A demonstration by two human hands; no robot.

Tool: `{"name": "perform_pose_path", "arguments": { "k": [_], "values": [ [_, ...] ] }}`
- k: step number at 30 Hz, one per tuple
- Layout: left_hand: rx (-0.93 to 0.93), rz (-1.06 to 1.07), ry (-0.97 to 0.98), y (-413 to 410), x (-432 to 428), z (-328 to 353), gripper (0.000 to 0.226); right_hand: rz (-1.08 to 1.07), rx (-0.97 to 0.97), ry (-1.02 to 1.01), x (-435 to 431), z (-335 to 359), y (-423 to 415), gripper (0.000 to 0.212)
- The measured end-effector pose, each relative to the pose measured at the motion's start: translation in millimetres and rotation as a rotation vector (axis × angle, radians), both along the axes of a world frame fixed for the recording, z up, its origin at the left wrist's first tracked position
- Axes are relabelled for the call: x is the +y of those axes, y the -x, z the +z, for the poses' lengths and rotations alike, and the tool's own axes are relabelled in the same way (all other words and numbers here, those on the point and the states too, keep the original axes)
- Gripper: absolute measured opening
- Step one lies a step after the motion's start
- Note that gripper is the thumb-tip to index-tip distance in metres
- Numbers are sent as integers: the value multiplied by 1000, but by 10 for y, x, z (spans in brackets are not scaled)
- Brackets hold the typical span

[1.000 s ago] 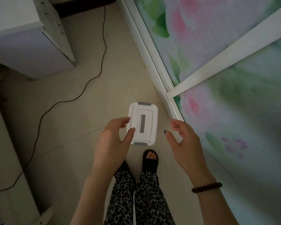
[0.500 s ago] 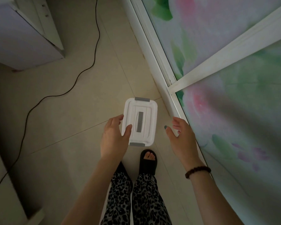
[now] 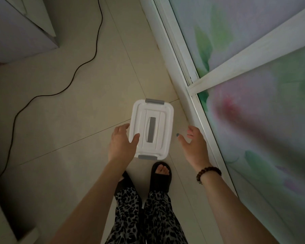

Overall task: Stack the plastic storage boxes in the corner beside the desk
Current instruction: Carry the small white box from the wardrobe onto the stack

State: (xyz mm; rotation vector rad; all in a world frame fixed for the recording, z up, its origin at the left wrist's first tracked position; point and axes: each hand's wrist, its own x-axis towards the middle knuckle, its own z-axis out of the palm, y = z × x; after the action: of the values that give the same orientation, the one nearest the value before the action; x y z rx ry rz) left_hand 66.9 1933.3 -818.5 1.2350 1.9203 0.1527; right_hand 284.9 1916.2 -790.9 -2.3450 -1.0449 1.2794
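White rectangular plastic storage box [image 3: 157,117] with rounded corners sits in my view just ahead of the person's feet, between the two hands and near the bottom rail of the door; I cannot tell whether it rests on the floor or hangs above it. Its smooth lid is stepped in shallow ridges around a flat grey bar handle [image 3: 151,129], and a grey clip latch closes each short end, one far [image 3: 154,101] and one near [image 3: 147,157]. The left hand [image 3: 121,143] grasps the box by its left long edge, thumb laid across the lid and fingers curled past the rim. The right hand [image 3: 194,145] is released, fingers loosely spread, apart from the box's right side and touching nothing; a string of dark round wooden beads [image 3: 208,173] circles that wrist. Below are black open-toed rubber slippers [image 3: 160,178] and soft leopard-print trousers [image 3: 157,217]. I see glossy beige floor tiles [image 3: 77,111] with thin grout lines, and a thin black cable [image 3: 93,55] snaking across them on the left. On the right stands a white-framed sliding door [image 3: 188,95] with frosted panels printed in blurred pink and green flowers. A pale, flat-sided cabinet [image 3: 16,32] fills the upper left corner.
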Motion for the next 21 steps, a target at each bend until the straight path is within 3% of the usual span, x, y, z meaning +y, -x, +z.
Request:
{"name": "perform_pose_path", "arguments": {
  "k": [21],
  "values": [
    [79, -43, 217, -46, -80, -1319, 66, 18, 57, 177, -42, -1507, -112, 70]
  ]
}}
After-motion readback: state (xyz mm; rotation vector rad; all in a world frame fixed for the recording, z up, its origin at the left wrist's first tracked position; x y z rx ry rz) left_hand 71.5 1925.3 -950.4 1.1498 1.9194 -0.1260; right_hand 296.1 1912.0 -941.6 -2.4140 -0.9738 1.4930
